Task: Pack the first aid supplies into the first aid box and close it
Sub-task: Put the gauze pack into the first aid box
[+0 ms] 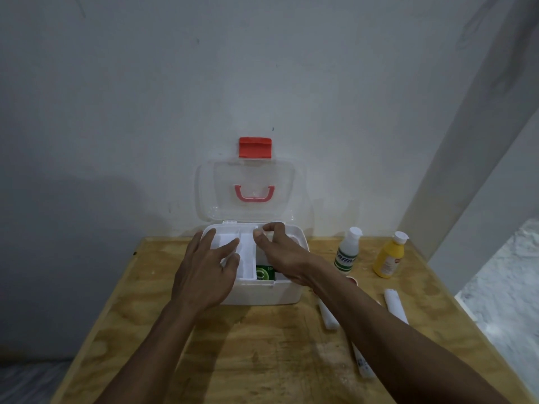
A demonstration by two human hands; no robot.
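Observation:
The white first aid box (262, 294) stands open at the table's far edge. Its clear lid (250, 193), with a pink handle and a red latch (255, 147), leans against the wall. A white divided tray (248, 258) sits in the box's left half. My left hand (207, 272) lies on the tray with index finger and thumb on it. My right hand (283, 255) pinches the tray's far right corner. A green packet (265, 272) lies in the box beside the tray.
On the wooden table (262, 351) to the right of the box stand a white bottle with a green label (347, 252) and a yellow bottle (389, 256). Two white rolls (395, 304) (328, 314), a white tube (363, 363) and a small red-rimmed item (353, 280) lie nearer.

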